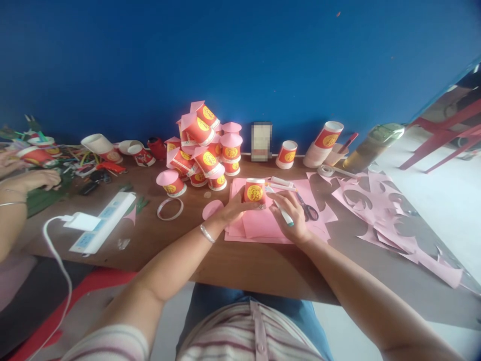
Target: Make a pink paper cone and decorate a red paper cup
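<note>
My left hand (pixel 234 208) is closed around a red paper cup (pixel 255 192) with a yellow round emblem, held upside down or upright, I cannot tell which, over the pink paper sheets (pixel 265 231). In my right hand (pixel 294 218) lies a white marker-like pen (pixel 282 212) with a teal end, its tip pointing toward the cup. Dark-handled scissors (pixel 311 212) rest on the paper just beyond that hand. A pink paper disc (pixel 212 209) lies beside my left wrist.
Red cups with pink cone tops (pixel 208 159) are piled at the back. Pink paper offcuts (pixel 387 220) spread over the right side, near a tape roll (pixel 325 171) and a bottle (pixel 372 148). At left are a power strip (pixel 103 220) and another person's hand (pixel 43 179).
</note>
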{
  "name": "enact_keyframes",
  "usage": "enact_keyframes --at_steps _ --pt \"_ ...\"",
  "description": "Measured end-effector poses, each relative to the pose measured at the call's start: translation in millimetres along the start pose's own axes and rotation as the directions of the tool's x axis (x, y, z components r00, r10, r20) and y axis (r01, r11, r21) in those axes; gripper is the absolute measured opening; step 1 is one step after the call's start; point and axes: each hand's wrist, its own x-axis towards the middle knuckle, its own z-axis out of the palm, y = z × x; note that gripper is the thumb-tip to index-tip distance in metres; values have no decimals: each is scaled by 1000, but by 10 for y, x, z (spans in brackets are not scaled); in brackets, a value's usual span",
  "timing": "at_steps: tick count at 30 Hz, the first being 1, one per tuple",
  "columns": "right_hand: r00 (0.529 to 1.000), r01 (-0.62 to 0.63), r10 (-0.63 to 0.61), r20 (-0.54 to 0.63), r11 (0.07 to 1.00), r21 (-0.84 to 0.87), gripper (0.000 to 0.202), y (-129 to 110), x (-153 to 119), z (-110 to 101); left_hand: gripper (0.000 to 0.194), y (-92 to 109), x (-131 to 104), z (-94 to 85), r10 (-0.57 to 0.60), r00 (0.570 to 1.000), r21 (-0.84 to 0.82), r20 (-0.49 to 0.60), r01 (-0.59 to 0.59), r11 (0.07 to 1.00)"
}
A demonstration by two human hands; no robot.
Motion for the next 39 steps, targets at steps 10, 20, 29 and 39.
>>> enact_keyframes --at_steps 10,20,29,39 --pt "995 -100 100 -29 995 9 14 -4 13 12 59 -22 13 5 -15 1000 -46 -19 14 999" --pt "978 -202 203 -44 979 14 2 30 15 -38 47 77 15 23 -70 997 -122 -41 64 990" --pt "996 -84 84 -39 996 -10 10 -83 86 -88 48 13 31 -12 -5 1000 -5 10 5 1000" --pt "997 77 -77 -5 997 -17 13 -224 86 -72 70 55 -17 -5 -30 999 156 24 26 987"
